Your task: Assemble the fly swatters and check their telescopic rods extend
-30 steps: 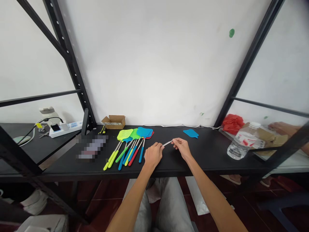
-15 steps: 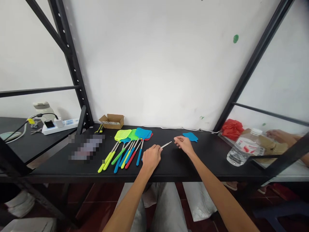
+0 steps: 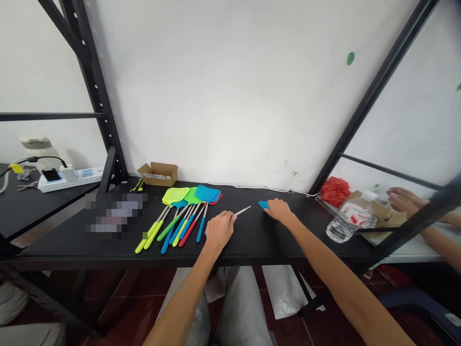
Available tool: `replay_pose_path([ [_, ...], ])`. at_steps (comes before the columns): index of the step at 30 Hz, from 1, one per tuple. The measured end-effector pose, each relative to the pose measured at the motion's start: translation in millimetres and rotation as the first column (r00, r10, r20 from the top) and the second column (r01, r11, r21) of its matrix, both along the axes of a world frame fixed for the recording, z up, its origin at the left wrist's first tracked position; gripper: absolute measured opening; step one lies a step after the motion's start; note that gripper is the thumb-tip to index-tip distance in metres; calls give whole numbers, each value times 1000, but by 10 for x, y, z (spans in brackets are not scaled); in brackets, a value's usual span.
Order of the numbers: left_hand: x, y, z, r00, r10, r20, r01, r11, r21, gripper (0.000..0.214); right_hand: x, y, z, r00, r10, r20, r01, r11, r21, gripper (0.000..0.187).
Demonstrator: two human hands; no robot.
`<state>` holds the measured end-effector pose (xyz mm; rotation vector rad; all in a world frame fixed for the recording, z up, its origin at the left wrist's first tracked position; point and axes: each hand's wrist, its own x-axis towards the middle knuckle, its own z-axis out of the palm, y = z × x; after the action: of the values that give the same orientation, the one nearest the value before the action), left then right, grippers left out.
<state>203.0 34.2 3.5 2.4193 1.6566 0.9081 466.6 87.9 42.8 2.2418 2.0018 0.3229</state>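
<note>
My left hand (image 3: 219,228) is closed around a fly swatter handle, mostly hidden in the fist. Its bare metal rod (image 3: 242,210) sticks out toward the right, with no head on its tip. To the right of the rod, my right hand (image 3: 279,210) is closed over a blue swatter head (image 3: 263,204), most of which the fingers cover. Left of my left hand lie several complete fly swatters side by side, among them a yellow one (image 3: 175,195), a green one (image 3: 192,195) and a blue one (image 3: 207,193).
On the black table (image 3: 252,242), a small open cardboard box (image 3: 160,174) stands at the back left, beside a yellow-black tool (image 3: 137,185). At right are a large water bottle (image 3: 351,217), a red plastic bag (image 3: 334,191) and another person's hands (image 3: 401,198).
My right hand has moved back and right from near the rod's tip and closed on the blue head. My left hand keeps its grip. The view has turned slightly right.
</note>
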Motion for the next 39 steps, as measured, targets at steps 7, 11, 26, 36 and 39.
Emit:
replay_pose_path([
  [7, -43, -16, 7, 995, 38, 95, -40, 999, 16, 30, -630, -685, 60, 975, 220, 36, -221, 975, 15, 64],
  [11, -62, -11, 8, 990, 35, 133, -37, 999, 10, 30, -887, -1241, -5, 928, 369, 43, -369, 929, -8, 69],
  [26, -74, -35, 30, 989, 44, 139, -42, 999, -15, 32, -424, -793, 234, -99, 202, -974, 0, 979, 203, 20],
  [36, -63, -61, 63, 994, -70, 79, 72, 997, -21, 30, -365, -410, -570, -596, 371, -712, 348, 919, 188, 29],
  [39, -62, -52, 52, 993, -91, 73, 92, 996, -13, 31, -399, -430, -580, -604, 402, -689, 361, 908, 213, 31],
])
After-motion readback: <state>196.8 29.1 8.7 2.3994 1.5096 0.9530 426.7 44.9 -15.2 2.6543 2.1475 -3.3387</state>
